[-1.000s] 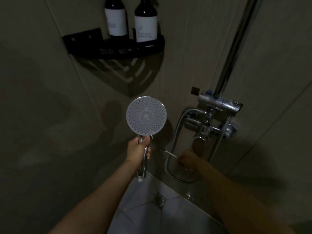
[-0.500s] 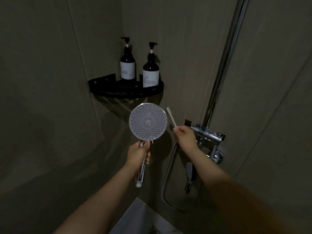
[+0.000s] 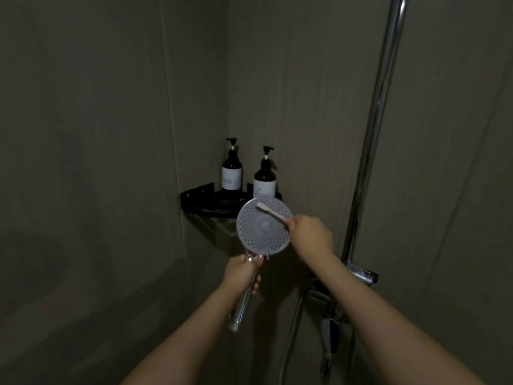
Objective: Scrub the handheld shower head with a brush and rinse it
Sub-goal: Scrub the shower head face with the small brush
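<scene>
L hand (image 3: 242, 273): wrapped round chrome handle, holding shower head (image 3: 263, 225) upright, face toward cam, in front of corner shelf (image 3: 205, 202).
R hand (image 3: 311, 236): grips brush (image 3: 270, 211) by handle.
Brush tip: on upper part of face, prob. touching; dim light.
Shelf: 2 pump bottles (image 3: 231, 173).

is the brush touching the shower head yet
Touching: in the head view the brush bristle end lies on the upper face of the shower head, no gap visible.
</scene>
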Available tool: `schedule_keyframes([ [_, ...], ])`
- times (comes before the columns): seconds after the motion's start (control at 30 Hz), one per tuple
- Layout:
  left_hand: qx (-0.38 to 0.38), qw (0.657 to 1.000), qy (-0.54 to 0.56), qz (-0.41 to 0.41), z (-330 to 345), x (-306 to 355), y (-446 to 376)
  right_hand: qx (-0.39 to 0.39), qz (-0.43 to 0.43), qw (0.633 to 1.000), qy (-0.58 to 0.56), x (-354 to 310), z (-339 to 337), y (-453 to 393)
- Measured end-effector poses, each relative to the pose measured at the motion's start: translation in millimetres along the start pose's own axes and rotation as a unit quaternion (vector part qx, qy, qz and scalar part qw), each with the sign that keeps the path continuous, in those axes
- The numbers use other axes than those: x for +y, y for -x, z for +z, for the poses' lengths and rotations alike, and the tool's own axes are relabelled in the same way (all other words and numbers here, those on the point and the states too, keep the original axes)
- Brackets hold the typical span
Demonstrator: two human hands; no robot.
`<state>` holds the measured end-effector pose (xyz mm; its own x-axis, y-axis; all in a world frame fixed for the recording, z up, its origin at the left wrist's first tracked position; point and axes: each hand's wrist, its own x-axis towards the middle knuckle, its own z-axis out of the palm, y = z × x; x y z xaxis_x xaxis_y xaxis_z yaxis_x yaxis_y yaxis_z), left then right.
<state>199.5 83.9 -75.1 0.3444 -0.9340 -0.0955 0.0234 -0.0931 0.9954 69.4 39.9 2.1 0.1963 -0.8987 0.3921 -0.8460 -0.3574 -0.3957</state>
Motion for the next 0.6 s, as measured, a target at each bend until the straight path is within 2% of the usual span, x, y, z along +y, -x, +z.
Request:
schedule_keyframes([
  [0.07,0.001,1.0,-0.004,-0.001,-6.4,5.0,1.5,0.038,0.023,0.998,-0.032,-0.3,-6.2,-0.8],
  [0.1,0.003,1.0,-0.005,0.0,-9.8,6.1,2.0,0.038,0.006,0.998,-0.044,-3.6,-7.3,1.3],
  [0.2,0.007,1.0,-0.004,0.003,-19.8,7.0,3.7,-0.076,-0.121,0.99,0.009,-19.8,3.3,10.8],
  [0.23,0.007,1.0,-0.003,0.004,-22.8,7.3,4.3,-0.089,-0.125,0.988,0.027,-23.8,6.9,13.9],
  [0.27,0.005,1.0,-0.004,0.005,-25.4,8.1,5.8,-0.074,-0.108,0.991,0.04,-21.9,7.2,10.0],
  [0.37,0.003,1.0,-0.012,0.011,-32.3,12.1,9.5,0.013,-0.02,1.0,-0.013,-13.3,-0.2,0.5],
  [0.5,0.015,1.0,-0.007,0.012,-37.3,15.7,12.0,-0.044,-0.091,0.995,0.013,-30.7,10.3,18.9],
  [0.6,0.01,1.0,-0.008,0.018,-38.6,18.1,14.9,0.008,-0.033,0.999,-0.007,-21.8,3.7,12.9],
])
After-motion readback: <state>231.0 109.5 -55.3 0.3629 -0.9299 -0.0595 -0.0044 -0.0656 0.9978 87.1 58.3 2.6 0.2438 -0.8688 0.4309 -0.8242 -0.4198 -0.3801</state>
